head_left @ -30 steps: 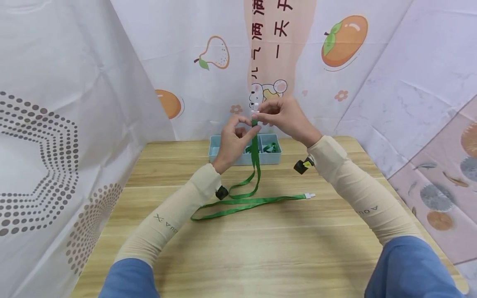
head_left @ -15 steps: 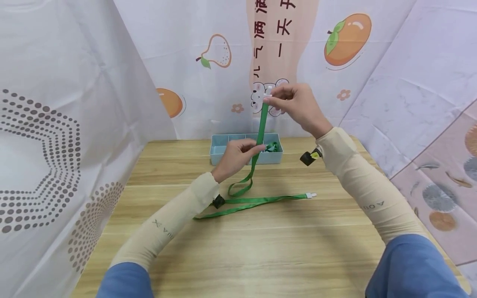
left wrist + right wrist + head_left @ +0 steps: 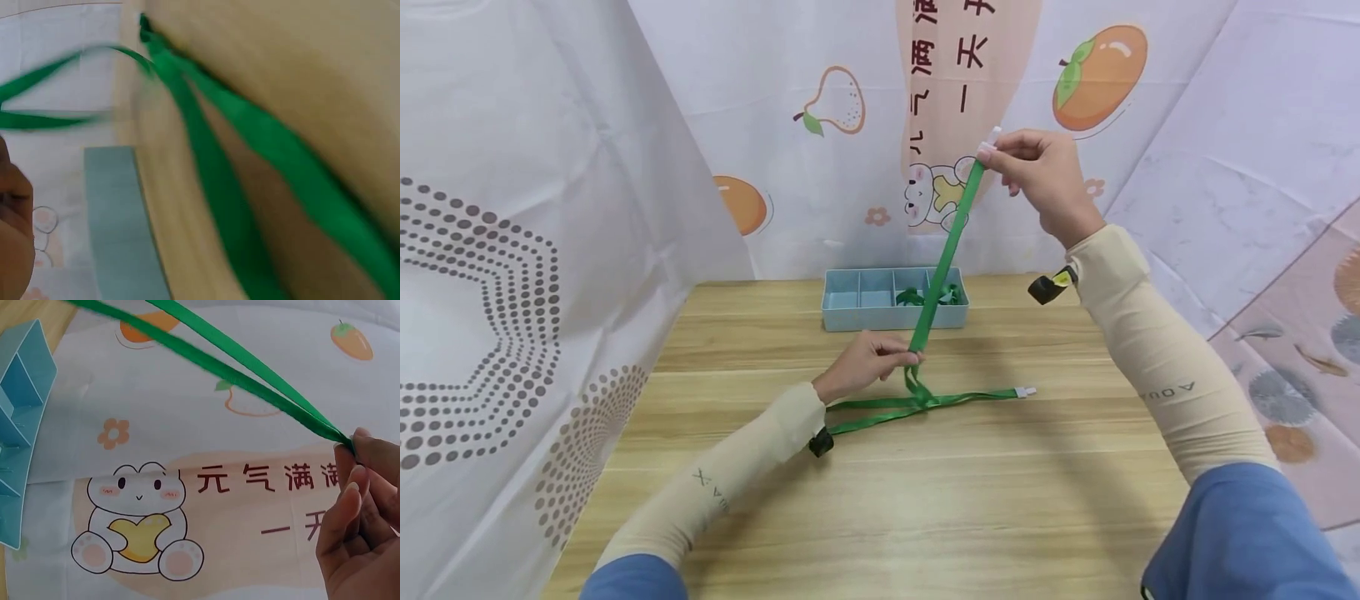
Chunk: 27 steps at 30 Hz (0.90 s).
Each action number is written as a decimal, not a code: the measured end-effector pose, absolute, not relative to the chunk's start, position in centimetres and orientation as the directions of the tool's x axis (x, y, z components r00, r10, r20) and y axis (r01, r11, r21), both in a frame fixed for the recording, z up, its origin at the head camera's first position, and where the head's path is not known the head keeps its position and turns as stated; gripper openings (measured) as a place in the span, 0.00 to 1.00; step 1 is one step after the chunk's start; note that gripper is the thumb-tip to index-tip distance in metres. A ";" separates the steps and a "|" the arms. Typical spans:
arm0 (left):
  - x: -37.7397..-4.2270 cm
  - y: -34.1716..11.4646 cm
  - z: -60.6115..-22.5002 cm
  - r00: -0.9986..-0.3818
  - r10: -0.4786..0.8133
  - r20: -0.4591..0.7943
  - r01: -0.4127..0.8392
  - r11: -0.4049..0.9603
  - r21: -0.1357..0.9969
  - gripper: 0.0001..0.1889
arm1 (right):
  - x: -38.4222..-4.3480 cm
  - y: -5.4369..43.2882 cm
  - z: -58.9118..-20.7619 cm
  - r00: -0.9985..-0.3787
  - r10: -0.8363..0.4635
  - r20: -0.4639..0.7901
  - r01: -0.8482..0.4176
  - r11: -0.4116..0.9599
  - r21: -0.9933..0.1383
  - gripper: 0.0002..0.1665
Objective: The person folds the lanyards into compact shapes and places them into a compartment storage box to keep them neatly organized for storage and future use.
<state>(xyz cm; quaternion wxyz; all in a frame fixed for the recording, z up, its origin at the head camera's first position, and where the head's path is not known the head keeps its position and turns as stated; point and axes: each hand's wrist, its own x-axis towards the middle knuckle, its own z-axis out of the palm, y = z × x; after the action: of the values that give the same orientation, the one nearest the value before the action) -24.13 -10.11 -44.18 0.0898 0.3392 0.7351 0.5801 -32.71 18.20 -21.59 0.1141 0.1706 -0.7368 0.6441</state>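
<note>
A green lanyard (image 3: 951, 250) is stretched slantwise above the wooden table. At its upper end my right hand (image 3: 1043, 173) pinches it just by the white plastic clip (image 3: 989, 143). Lower down, my left hand (image 3: 868, 364) pinches the straps between thumb and fingers. The straps' lower end hangs to the table, over a second green lanyard (image 3: 973, 397). That one lies flat, its white clip (image 3: 1025, 392) pointing right; its left end is hidden behind my left wrist. In the right wrist view, two green straps (image 3: 250, 394) run together into my fingers.
Behind the hands, a light blue box (image 3: 880, 319) with several compartments stands near the table's back edge. Green lanyards (image 3: 912, 297) lie coiled in its right-hand compartments. A printed curtain (image 3: 820, 192) hangs behind the table (image 3: 880, 517).
My right hand has risen and moved right with the clip end. My left hand has slid down along the straps towards the table, leaving a longer taut stretch between them.
</note>
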 end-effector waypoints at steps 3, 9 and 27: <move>-23.6 -10.0 -45.1 -0.714 0.671 0.198 0.365 0.116 0.924 0.10 | -33.2 19.0 -21.5 -0.915 -0.070 0.397 -0.399 0.015 -0.917 0.16; -22.8 -9.4 -46.5 -0.630 0.772 0.091 0.341 0.170 0.924 0.09 | -34.1 20.1 -21.4 -0.911 -0.009 0.412 -0.408 -0.112 -0.906 0.14; -22.9 -11.4 -49.5 -0.725 0.689 -0.004 0.287 0.308 0.907 0.11 | -34.6 21.4 -20.9 -0.922 0.063 0.382 -0.387 -0.136 -0.912 0.16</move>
<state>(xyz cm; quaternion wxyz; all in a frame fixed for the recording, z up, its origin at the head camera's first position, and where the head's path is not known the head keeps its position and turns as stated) -22.90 -11.45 -49.51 0.2013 0.3113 0.7832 0.4992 -34.55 21.37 -20.89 0.1512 0.1267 -0.6398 0.7428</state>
